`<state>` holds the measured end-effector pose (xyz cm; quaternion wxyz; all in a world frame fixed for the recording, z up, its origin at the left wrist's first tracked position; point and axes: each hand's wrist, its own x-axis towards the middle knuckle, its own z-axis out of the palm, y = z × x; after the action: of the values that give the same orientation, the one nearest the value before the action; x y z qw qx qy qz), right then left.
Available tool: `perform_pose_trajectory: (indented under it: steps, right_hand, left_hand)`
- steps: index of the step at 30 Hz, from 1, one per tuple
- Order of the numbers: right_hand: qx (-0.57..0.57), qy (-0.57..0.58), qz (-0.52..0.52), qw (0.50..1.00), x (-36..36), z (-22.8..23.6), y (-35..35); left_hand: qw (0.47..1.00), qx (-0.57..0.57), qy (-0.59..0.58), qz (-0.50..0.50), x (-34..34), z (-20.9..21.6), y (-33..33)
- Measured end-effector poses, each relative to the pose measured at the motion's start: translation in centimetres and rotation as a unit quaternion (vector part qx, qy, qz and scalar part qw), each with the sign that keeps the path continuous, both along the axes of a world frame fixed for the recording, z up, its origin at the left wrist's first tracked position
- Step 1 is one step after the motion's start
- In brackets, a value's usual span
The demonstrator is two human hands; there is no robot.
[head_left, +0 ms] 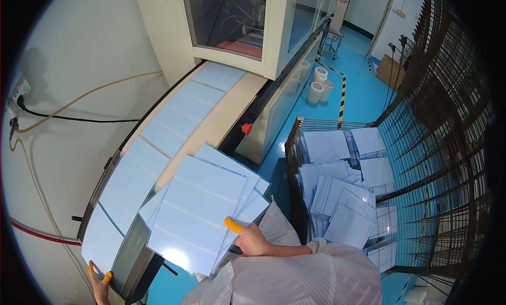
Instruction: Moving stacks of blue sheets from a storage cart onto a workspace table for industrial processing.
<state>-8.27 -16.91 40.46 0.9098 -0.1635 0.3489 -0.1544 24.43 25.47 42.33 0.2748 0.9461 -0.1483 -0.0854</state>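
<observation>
My right hand (253,240), an orange cot on its thumb, is closed on the right edge of a fanned stack of pale blue rectangular sheets (197,205). The stack is tilted beside the conveyor; the fingers beneath it are hidden. At the conveyor's near end is my left hand (99,285), with orange cots on two digits. These digits are apart, by the near edge of the closest sheet on the belt (104,239). More such sheets (182,118) lie in a row along the beige conveyor (203,130), running up to the machine.
A wire-sided cart (294,141) on the right holds many loose, overlapping sheets (350,210). The cream machine (163,33) has a window, and a red button (246,129) sits on the conveyor's side. White rolls (316,91) stand on the blue floor. Cables (79,115) run along the left wall.
</observation>
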Motion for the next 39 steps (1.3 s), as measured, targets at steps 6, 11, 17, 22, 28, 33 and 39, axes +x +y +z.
perform_pose_trajectory:
  steps: [6,11,17,22,28,33,39]
  right_hand:
    - [0.018,0.006,-0.002,1.000,0.3,-0.5,0.0]
    - [0.006,0.027,-0.017,0.999,0.5,0.2,0.0]
    - [0.015,0.020,-0.037,0.999,0.1,0.1,0.0]
    - [-0.014,-0.048,-0.026,0.998,0.6,-2.2,0.2]
    - [-0.046,-0.045,0.020,0.998,0.8,-2.4,-0.2]
    - [-0.131,-0.063,0.019,0.989,0.8,-2.4,-0.7]
    - [-0.127,-0.076,0.049,0.988,0.0,-3.5,-1.1]
  left_hand:
    - [1.000,0.004,0.009,0.019,-0.7,0.9,-1.5]
    - [0.999,0.011,0.031,0.028,-0.8,1.5,-2.4]
    - [1.000,0.028,-0.003,0.003,-0.2,0.5,-1.5]
    - [0.997,0.029,-0.039,-0.052,0.6,-0.8,1.5]
    - [0.999,-0.002,-0.054,0.003,-0.2,-0.5,-0.7]
    - [0.996,0.052,-0.050,0.060,-2.1,1.4,-3.4]
    - [0.990,0.099,-0.070,0.074,-2.9,0.8,-3.2]
